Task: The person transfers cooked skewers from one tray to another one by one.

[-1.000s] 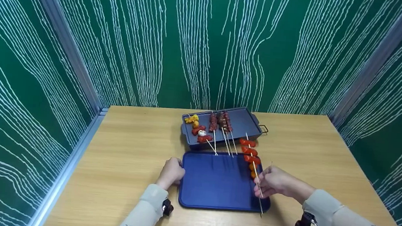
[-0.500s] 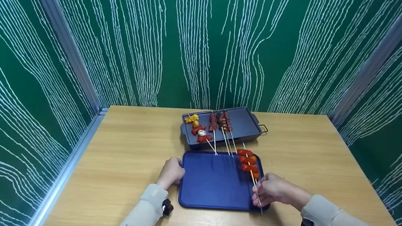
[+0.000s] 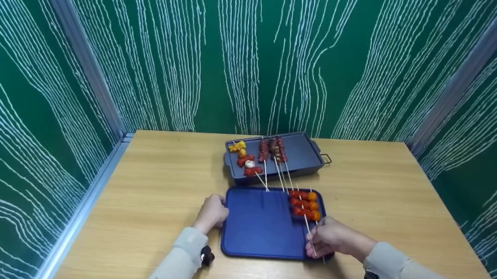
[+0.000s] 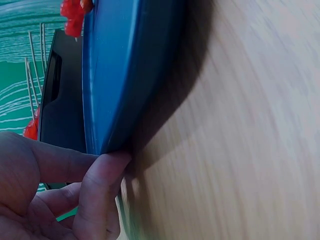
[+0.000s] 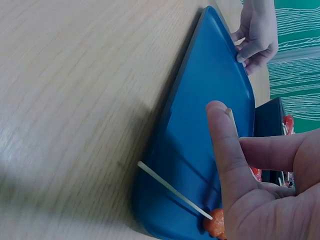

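Head view: our right hand point(image 3: 324, 237) has fingers clamped on the red skewer point(image 3: 300, 204), over the tray point(image 3: 262, 235)'s right side beside the ball skewer point(image 3: 313, 206); our left hand point(image 3: 212, 211) pinches the tray edge. We'd lower it level, clear of the ball skewer, tray braced.

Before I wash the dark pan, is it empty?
No, partly filled: loaded skewers lie on the pan, its right end bare.

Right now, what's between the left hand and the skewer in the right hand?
A bare stretch of the blue tray lies between the left hand and the skewer that the right hand holds; the head view shows this.
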`<act>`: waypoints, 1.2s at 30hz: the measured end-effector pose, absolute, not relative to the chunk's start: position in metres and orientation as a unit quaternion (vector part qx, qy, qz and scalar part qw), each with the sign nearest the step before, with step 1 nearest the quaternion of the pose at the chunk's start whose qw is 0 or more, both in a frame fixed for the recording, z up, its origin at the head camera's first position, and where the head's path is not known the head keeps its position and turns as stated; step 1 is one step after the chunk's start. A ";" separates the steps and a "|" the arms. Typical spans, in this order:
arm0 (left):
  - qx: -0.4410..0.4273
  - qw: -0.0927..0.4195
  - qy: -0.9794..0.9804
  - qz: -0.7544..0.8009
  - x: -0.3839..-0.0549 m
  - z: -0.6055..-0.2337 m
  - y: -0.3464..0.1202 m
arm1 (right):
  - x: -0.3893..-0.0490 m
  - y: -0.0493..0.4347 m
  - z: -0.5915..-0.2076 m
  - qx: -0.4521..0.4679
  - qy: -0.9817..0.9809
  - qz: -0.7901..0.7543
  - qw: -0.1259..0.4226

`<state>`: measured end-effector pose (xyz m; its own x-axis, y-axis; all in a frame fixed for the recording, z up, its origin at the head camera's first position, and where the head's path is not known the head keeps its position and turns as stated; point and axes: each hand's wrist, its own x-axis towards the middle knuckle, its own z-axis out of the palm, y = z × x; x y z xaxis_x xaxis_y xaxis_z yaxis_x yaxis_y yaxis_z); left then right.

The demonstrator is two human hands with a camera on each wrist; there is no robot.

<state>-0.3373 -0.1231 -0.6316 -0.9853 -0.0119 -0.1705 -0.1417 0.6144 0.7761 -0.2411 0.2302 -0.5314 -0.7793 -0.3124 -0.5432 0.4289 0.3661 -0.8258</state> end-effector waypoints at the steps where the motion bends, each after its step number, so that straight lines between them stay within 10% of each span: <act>1: -0.043 0.073 0.896 0.436 -0.338 -0.633 -0.123 | -0.241 0.229 -0.532 0.040 0.758 -0.562 0.329; 17: -0.053 0.059 0.897 0.435 -0.308 -0.588 -0.114 | -0.243 0.220 -0.541 0.066 0.755 -0.568 0.320; 36: -0.062 0.076 0.894 0.438 -0.339 -0.633 -0.123 | -0.245 0.213 -0.549 0.075 0.821 -0.503 0.260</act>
<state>-0.3394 -0.1228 -0.6330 -0.9808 -0.0440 -0.1901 -0.1772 0.6090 0.7731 -0.2451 0.2130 -0.5486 -0.8537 -0.1375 -0.5022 0.3851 0.4825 -0.7867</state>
